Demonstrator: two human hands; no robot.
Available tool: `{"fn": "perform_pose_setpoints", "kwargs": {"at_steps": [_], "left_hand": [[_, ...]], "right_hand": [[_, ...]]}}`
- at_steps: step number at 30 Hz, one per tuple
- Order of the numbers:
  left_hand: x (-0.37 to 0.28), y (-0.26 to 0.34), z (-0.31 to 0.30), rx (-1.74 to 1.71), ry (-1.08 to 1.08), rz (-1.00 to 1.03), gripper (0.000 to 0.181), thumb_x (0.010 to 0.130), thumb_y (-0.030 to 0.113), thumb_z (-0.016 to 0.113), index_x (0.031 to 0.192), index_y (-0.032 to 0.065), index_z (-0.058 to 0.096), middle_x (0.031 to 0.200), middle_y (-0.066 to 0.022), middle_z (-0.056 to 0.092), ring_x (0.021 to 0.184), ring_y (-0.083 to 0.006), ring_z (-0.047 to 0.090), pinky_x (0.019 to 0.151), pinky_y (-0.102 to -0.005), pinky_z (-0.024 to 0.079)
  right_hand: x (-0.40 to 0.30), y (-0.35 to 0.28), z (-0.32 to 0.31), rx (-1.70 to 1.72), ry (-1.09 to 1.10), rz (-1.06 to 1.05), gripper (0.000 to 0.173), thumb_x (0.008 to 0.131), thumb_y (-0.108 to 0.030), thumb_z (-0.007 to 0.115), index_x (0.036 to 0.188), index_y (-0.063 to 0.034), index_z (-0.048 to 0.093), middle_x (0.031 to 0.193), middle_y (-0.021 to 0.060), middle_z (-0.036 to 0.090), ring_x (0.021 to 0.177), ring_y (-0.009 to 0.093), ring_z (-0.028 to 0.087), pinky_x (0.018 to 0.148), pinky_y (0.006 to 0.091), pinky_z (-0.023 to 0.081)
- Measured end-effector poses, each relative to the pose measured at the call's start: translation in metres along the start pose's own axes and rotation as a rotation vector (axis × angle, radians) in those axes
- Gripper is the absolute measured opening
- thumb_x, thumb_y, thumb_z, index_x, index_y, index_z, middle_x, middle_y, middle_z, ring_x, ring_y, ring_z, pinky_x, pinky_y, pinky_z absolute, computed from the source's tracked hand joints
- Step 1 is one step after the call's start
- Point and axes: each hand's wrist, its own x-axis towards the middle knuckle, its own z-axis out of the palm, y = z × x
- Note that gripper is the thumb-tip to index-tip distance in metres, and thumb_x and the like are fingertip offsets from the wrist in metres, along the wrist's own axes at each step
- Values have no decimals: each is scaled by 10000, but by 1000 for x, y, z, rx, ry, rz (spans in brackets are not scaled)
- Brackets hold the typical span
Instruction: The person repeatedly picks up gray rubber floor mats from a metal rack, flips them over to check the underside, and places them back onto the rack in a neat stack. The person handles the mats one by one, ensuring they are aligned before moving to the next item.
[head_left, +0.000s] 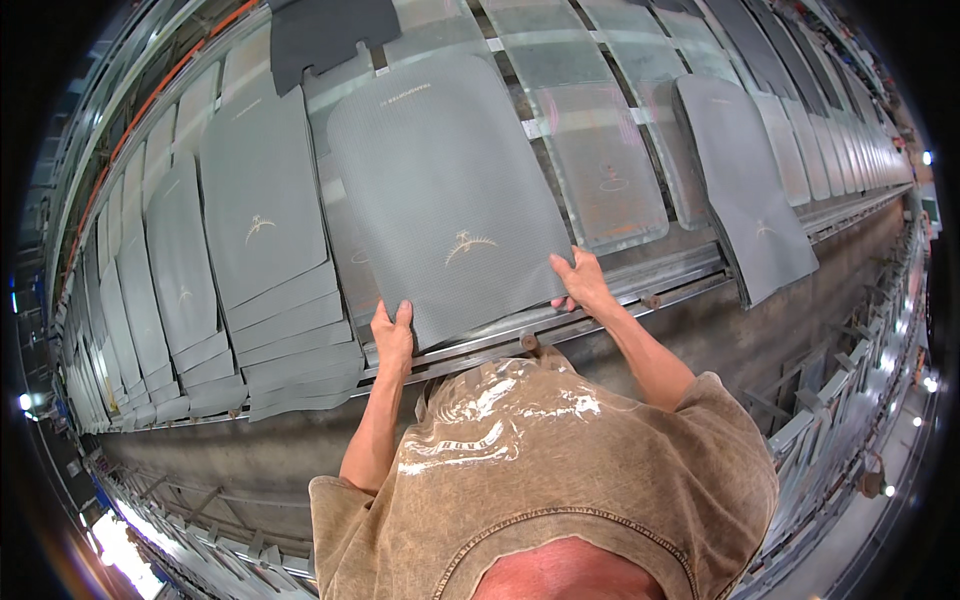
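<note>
A large grey textured sheet with a pale printed emblem (450, 172) lies in front of me, its near end at the metal edge of the long table. My left hand (394, 334) grips its near left corner, thumb on top. At its near right corner my right hand (581, 281) holds the edge, thumb above and fingers partly hidden beneath. Left of it, a fanned stack of similar grey sheets (266, 202) overhangs the table edge. To the right, another stack of grey sheets (739, 180) hangs over the edge, its near end bent down.
Translucent flat plates (604, 169) line the long table in a row. A dark grey sheet (330, 34) lies beyond the stacks. A metal rail (675, 270) with round knobs (531, 343) runs along the near edge. Metal racking (817, 405) stands behind me.
</note>
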Motion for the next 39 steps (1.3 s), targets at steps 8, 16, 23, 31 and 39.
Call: {"fn": "perform_pose_setpoints", "kwargs": {"at_steps": [8,16,23,31,39], "left_hand": [[-26,86,-12,-94,-25,21,285,892,78,581,1141,-60,559,1040,-84,642,898,-126,578,823,-282,472],[-49,23,-43,124,-39,-77,350,874,100,600,1175,-67,534,1091,-135,626,990,-182,584,895,-316,454],[-66,58,-82,476,-69,3,448,802,249,686,1105,-62,576,806,-167,653,815,-266,653,749,-351,498],[-25,53,-288,575,455,346,323,844,223,643,1063,-13,614,858,-166,664,834,-281,649,750,-375,496],[-5,3,-364,1005,466,151,419,817,260,652,1117,-13,547,1003,-239,626,993,-412,575,857,-475,447]], "right_hand": [[-59,-67,-15,40,-94,-86,394,911,-224,579,1208,20,494,810,94,608,371,111,476,283,219,368],[-85,8,17,18,-83,-4,349,919,-228,560,1143,34,505,800,98,590,387,133,506,304,240,402],[-94,1,10,-1103,585,-369,372,844,-347,654,975,-8,576,772,197,634,745,359,635,665,438,475],[-90,-63,207,209,-147,-224,289,920,-240,595,1042,20,559,956,163,637,827,227,650,735,340,564],[-54,-14,352,-371,-75,3,406,847,-262,672,1068,34,503,904,136,564,735,192,550,613,324,493]]}}
